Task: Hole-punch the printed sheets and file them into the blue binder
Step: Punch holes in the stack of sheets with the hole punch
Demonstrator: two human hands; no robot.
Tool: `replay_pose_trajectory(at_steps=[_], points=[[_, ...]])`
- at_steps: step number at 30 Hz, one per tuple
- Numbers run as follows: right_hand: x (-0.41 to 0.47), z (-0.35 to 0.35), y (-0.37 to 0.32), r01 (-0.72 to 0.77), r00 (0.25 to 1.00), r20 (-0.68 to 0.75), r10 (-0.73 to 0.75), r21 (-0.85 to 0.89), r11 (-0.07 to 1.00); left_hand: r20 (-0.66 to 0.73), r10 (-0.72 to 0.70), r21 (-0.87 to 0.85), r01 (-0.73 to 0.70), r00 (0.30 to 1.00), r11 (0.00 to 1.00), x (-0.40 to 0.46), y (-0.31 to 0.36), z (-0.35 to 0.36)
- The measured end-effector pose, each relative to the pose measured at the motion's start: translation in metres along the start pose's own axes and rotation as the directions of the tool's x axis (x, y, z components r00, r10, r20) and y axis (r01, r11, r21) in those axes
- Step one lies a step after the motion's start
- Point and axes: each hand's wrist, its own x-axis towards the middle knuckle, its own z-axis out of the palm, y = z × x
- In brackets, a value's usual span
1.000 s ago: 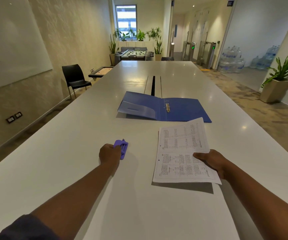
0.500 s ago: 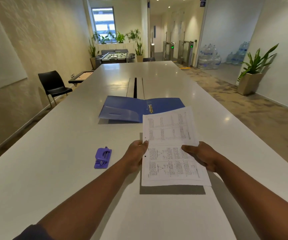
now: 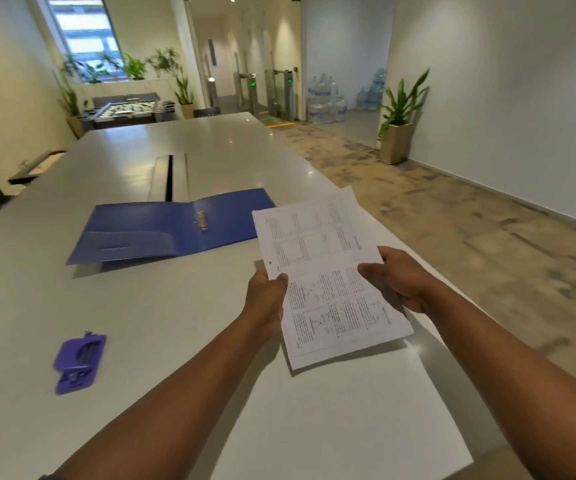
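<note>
Printed sheets (image 3: pixel 328 271) gripped by left hand (image 3: pixel 266 299) and right hand (image 3: pixel 397 277) | blue binder (image 3: pixel 175 226) open on worktop (image 3: pixel 141 323), rings bare | hole punch (image 3: pixel 78 363) near-left

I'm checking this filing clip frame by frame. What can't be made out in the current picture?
- Head view: print on the printed sheets is too small and blurred to read.
- How many sheets the left hand and right hand hold: stacked edges hide it.
- Blue binder: whether its rings are open is too small to tell.
- Purple hole punch: motion-blurred, details unclear.
</note>
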Motion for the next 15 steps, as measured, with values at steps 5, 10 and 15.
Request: replay_pose_trajectory(at_steps=[5,10,15], points=[[0.009,-0.058,0.019,-0.064,0.977,-0.211,0.018,-0.21,0.976,0.054,-0.054,0.0,0.054,0.997,0.999,0.005,-0.019,0.063],[0.011,-0.091,0.027,-0.085,0.953,-0.3,-0.037,-0.381,0.921,0.034,-0.015,0.119,0.011,0.999,0.993,0.016,-0.044,0.097],[0.027,-0.107,0.043,-0.134,0.947,-0.318,-0.043,-0.515,0.846,-0.012,0.195,0.495,-0.164,0.981,0.853,0.027,-0.063,0.106]])
